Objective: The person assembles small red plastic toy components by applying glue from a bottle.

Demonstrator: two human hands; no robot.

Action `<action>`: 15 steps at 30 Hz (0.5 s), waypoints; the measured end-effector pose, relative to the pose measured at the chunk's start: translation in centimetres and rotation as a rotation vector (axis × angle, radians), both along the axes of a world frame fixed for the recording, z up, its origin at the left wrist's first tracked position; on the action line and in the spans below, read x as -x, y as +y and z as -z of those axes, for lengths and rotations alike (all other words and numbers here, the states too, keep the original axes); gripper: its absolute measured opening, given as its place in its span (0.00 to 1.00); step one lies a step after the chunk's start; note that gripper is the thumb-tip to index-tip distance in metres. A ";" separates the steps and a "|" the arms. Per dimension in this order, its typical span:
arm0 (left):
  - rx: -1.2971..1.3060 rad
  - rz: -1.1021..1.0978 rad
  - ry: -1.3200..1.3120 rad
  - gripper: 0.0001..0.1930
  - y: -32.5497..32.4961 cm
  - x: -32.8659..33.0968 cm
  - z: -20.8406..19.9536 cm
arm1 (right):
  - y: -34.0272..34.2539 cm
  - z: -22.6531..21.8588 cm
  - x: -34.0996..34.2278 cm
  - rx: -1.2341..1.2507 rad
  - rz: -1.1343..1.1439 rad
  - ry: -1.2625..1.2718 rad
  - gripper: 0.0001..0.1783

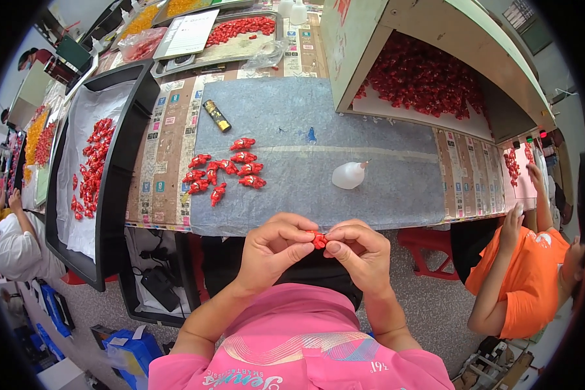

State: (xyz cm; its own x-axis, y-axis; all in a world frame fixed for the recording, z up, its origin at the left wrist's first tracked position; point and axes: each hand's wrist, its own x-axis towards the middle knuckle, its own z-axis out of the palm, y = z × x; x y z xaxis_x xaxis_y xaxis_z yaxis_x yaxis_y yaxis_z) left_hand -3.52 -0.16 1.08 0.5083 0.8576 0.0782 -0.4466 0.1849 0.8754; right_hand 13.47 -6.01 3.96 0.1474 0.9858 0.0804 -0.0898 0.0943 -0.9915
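Grey-covered workbench point(383, 175) with red pieces point(224, 170), crowded workshop beyond.

Small red piece point(318, 240) mostly hidden between fingertips of left hand point(273, 250) and right hand point(364, 253); shape unreadable. Both elbows cut off at bottom edge.

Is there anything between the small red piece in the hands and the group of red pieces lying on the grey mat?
Nothing visible. The small red piece is pinched between the left hand and right hand, just below the table edge. Between it and the group of red pieces lies only bare grey mat; the white squeeze bottle sits off to the right.
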 end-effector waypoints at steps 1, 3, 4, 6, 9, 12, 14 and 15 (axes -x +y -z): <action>0.042 0.029 -0.046 0.09 0.1 0.0 0.1 | 0.0 0.0 -0.1 -0.023 -0.017 -0.025 0.07; 0.062 0.041 -0.063 0.09 0.1 0.0 0.2 | 0.0 -0.2 0.0 -0.008 -0.003 -0.006 0.06; 0.082 0.053 -0.080 0.09 0.2 0.0 0.2 | 0.1 -0.3 0.1 0.006 0.010 0.014 0.06; 0.089 0.061 -0.081 0.09 0.2 0.0 0.1 | 0.0 -0.2 0.0 0.017 0.010 0.023 0.06; 0.112 0.069 -0.075 0.09 0.3 -0.1 -0.6 | -0.2 -0.1 -0.1 0.032 0.009 0.029 0.06; 0.112 0.062 -0.045 0.11 0.2 0.1 -0.5 | -0.2 0.3 -0.3 0.002 0.004 -0.020 0.06; 0.101 0.058 -0.022 0.11 0.2 0.2 -0.4 | -0.2 0.4 -0.4 -0.029 0.002 -0.067 0.05; 0.089 0.048 -0.006 0.12 0.2 0.2 -0.3 | -0.2 0.4 -0.4 -0.043 0.004 -0.087 0.05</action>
